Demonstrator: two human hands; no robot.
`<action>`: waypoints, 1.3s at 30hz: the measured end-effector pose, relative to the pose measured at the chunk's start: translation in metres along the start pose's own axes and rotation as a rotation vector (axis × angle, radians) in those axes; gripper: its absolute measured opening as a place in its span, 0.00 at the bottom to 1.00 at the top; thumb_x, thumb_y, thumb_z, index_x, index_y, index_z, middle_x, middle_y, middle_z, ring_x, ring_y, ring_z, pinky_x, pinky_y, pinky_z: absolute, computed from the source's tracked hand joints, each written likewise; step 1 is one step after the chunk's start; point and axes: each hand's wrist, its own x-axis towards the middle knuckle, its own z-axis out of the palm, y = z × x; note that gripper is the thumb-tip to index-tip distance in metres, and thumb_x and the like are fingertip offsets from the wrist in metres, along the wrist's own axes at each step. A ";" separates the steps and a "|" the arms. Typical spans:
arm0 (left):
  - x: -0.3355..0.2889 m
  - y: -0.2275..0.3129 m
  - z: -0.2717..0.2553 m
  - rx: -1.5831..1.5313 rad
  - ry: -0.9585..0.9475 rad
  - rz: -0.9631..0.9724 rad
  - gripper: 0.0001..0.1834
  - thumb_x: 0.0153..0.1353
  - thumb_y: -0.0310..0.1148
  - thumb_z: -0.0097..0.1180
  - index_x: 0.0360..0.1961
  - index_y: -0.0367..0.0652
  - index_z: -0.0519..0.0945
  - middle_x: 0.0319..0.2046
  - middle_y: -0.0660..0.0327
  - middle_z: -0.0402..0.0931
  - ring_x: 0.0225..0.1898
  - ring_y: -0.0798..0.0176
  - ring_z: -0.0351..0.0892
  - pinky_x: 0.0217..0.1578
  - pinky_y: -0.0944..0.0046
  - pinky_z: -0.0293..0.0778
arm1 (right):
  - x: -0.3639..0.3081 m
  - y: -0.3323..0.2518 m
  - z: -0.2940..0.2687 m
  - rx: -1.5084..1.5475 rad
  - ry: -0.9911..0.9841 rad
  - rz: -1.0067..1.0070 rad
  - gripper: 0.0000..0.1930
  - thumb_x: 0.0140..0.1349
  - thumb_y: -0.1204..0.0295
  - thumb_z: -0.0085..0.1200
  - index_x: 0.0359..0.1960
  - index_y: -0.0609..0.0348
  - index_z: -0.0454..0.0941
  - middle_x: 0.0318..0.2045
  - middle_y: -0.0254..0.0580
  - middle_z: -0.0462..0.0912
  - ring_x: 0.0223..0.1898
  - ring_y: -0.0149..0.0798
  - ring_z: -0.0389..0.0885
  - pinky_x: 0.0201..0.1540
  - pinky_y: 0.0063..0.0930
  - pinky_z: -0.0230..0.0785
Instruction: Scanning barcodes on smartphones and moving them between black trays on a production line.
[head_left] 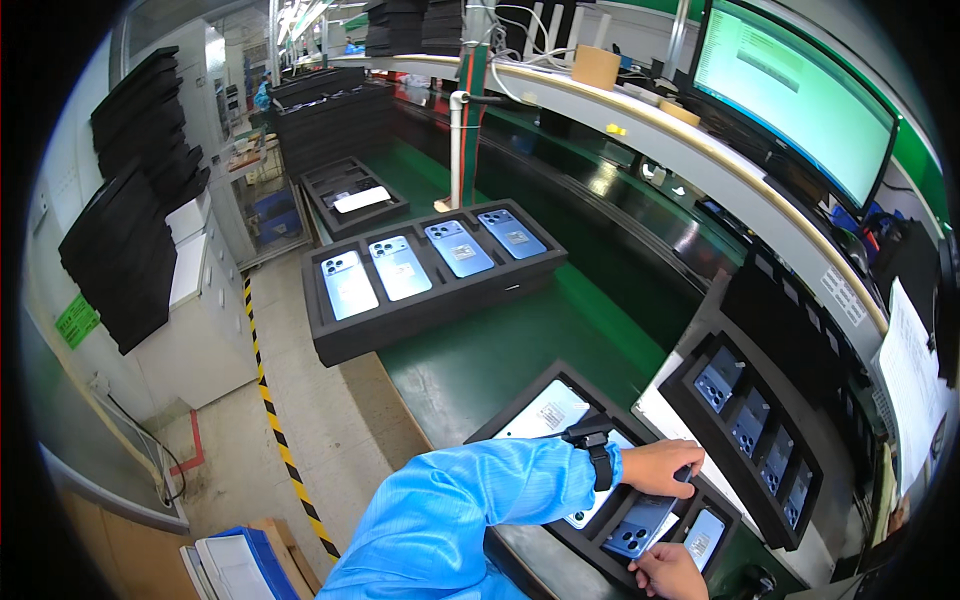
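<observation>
My left hand (660, 468), in a blue sleeve with a black strap at the wrist, grips the upper end of a blue smartphone (640, 525). At the phone's lower end, near its camera lenses, the fingers of my right hand (670, 572) pinch its edge. The phone is held tilted over a slot of a black foam tray (520, 412). Other phones lie in this tray: a pale blue phone (553, 408) at its far end and another phone (705, 537) beside my right hand. My left forearm and hand partly cover a further phone (585, 514).
To the right, a tilted foam tray (690, 375) holds several dark blue phones. Further off, a foam tray stack (440, 300) holds several light blue phones on the green bench (450, 370). A monitor (800, 95) stands on the shelf above. Black foam stacks (125, 255) stand left.
</observation>
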 end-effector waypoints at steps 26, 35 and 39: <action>-0.054 0.005 -0.099 0.483 -0.100 -0.283 0.11 0.65 0.43 0.58 0.37 0.49 0.83 0.42 0.59 0.81 0.54 0.53 0.74 0.62 0.48 0.58 | -0.038 0.069 -0.029 1.335 0.421 -0.190 0.24 0.66 0.66 0.57 0.63 0.59 0.74 0.32 0.35 0.79 0.24 0.29 0.71 0.25 0.22 0.65; -0.058 -0.007 -0.090 0.508 -0.070 -0.181 0.14 0.70 0.43 0.51 0.42 0.55 0.89 0.54 0.61 0.81 0.56 0.54 0.73 0.60 0.50 0.58 | 0.049 -0.038 0.079 1.000 -0.087 -0.158 0.11 0.67 0.72 0.56 0.47 0.62 0.74 0.27 0.42 0.81 0.19 0.32 0.78 0.21 0.25 0.71; -0.063 -0.018 -0.077 0.653 -0.038 -0.093 0.17 0.71 0.47 0.49 0.45 0.57 0.89 0.56 0.58 0.80 0.59 0.52 0.72 0.63 0.47 0.58 | 0.041 -0.034 0.083 0.985 -0.194 -0.218 0.14 0.66 0.70 0.58 0.48 0.62 0.68 0.30 0.42 0.83 0.19 0.30 0.78 0.22 0.25 0.72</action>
